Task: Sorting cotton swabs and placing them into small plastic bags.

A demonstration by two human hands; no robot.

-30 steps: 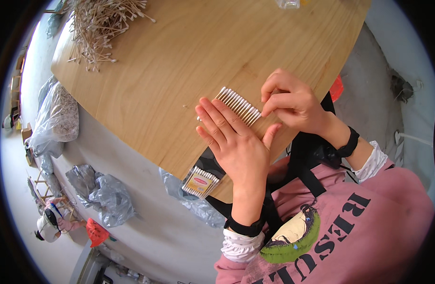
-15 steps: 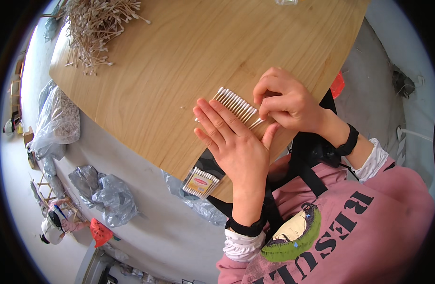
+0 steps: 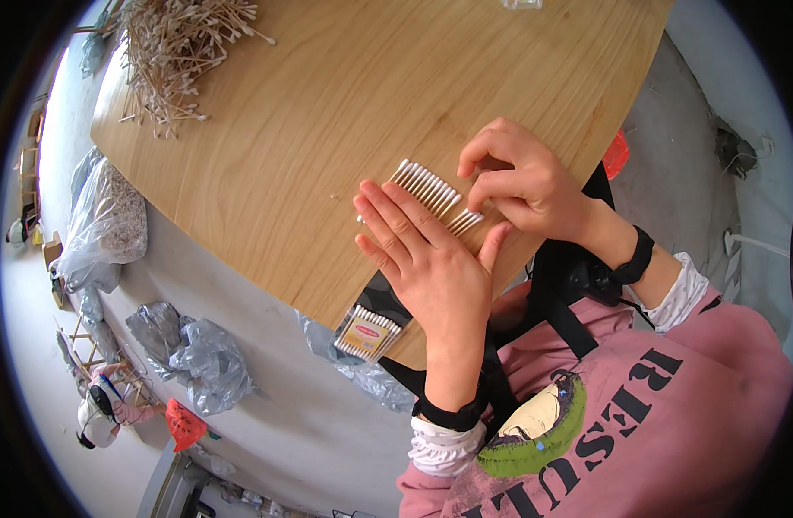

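Wooden bench [image 3: 310, 129] is filling most of my view, grey floor showing below it, crumpled plastic bags [image 3: 185, 354] lying down there. Left hand [image 3: 431, 259] is lying flat and open, palm down, fingers spread over the near end of a row of cotton swabs [image 3: 426, 186]. Right hand [image 3: 517, 181] is sitting just beyond it to the right, fingers curled and pinching at the swab tips on that side; I'm reading it as closed on the row's end, though the contact itself is half hidden. Swabs are lying side by side, touching, sticking out from under the left fingertips. A loose heap of swabs [image 3: 180, 52] is sitting well away toward the far left corner. One filled clear packet [image 3: 368, 332] is hanging off the bench edge just left of the left wrist. My judgement: swabs are very light, thin and stiff, rolling easily, so pressing flat and squeezing the row from both ends is the safe hold.
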